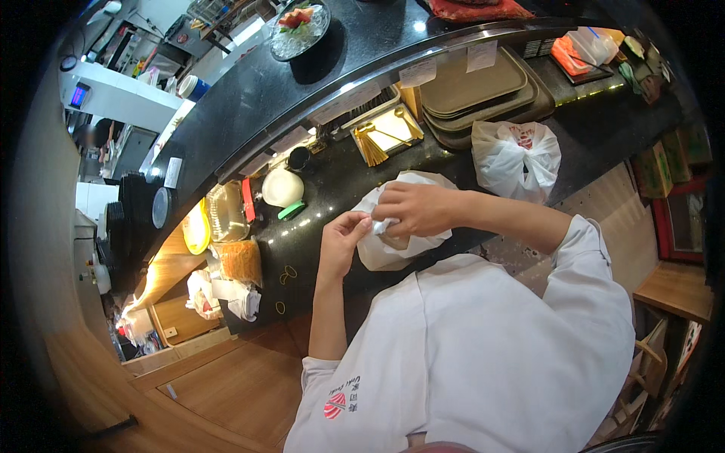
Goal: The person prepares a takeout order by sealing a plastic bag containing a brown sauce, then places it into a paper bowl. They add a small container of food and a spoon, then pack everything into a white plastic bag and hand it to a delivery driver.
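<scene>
A white plastic bag (380, 256) sits on the dark counter in front of me, its upper part gathered between my hands. My right hand (410, 208) reaches across its top with curled fingers gripping the gathered plastic. At the bag's left side, the thumb and fingertips of my left hand (344, 235) pinch a bit of the same plastic. The bag's contents are hidden, and my right hand covers much of its top. Just beyond my right forearm stands a second white plastic bag (516, 161), knotted at the top and bearing red print.
Stacked brown trays (473, 85) and a holder of gold cutlery (385, 136) line the back of the counter (308, 243). To the left are a white bowl (283, 188), clear plastic containers (226, 212), a bag of orange food (239, 261) and loose rubber bands (288, 275). A raised ledge (249, 107) runs behind.
</scene>
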A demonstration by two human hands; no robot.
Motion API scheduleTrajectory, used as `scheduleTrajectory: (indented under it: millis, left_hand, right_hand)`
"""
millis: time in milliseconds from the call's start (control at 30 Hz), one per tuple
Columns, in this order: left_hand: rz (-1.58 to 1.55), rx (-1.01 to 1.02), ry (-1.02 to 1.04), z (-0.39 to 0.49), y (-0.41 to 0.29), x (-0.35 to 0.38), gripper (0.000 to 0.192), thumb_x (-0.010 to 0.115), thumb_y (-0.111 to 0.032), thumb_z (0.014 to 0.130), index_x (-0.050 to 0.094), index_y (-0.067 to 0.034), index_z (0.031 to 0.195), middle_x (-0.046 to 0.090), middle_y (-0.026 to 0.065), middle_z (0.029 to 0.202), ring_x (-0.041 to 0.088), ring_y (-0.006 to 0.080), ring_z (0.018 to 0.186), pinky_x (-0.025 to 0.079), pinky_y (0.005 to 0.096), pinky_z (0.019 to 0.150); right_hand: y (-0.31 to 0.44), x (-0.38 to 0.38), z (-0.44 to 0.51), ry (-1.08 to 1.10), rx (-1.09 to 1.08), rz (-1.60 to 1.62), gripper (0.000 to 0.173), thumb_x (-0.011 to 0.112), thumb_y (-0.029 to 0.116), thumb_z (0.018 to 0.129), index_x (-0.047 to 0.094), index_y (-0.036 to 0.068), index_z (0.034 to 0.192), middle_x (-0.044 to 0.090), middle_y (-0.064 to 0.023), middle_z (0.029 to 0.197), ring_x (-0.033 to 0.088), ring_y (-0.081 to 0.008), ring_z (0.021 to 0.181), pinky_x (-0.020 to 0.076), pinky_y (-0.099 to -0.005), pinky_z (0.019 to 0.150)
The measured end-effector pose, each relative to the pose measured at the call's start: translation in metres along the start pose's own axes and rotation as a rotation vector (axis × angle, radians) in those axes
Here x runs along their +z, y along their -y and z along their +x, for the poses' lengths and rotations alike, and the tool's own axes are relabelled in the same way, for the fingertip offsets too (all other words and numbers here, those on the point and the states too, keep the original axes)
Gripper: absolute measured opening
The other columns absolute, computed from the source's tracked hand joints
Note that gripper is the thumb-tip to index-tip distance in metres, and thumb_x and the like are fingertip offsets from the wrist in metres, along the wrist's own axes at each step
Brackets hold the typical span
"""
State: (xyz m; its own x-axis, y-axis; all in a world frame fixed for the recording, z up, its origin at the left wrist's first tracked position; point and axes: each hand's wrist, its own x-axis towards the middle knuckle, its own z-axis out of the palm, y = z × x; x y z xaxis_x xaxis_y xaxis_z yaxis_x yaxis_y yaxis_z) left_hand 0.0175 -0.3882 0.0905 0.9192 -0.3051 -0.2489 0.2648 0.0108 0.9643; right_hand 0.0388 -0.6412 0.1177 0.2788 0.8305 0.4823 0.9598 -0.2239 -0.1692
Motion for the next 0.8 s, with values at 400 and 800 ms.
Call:
scheduleTrajectory:
  millis: [400,800]
  left_hand:
    - [0.671,0.372,-0.521,0.012,0.039,0.003,0.018,0.066,-0.017,0.100,0.065,0.000,0.104,0.068,0.0074,0.085,0.063,0.0156,0.077,0.052,0.0304,0.074]
    - [0.169,0.415,-0.192,-0.017,0.036,0.048,0.041,0.065,-0.004,0.100,0.050,0.007,0.136,0.062,0.0121,0.123,0.062,0.0167,0.111,0.049,0.0298,0.097]
  right_hand:
    - [0.022,0.021,-0.048,-0.133,0.339,0.394,0.013,0.066,0.018,0.088,0.064,0.005,0.086,0.062,-0.0115,0.097,0.062,-0.0308,0.090,0.0499,-0.0401,0.079]
    - [0.015,0.048,0.002,-0.425,0.915,1.376,0.035,0.067,0.032,0.099,0.073,-0.002,0.098,0.074,-0.0078,0.086,0.067,-0.0135,0.075,0.0538,-0.0297,0.070]
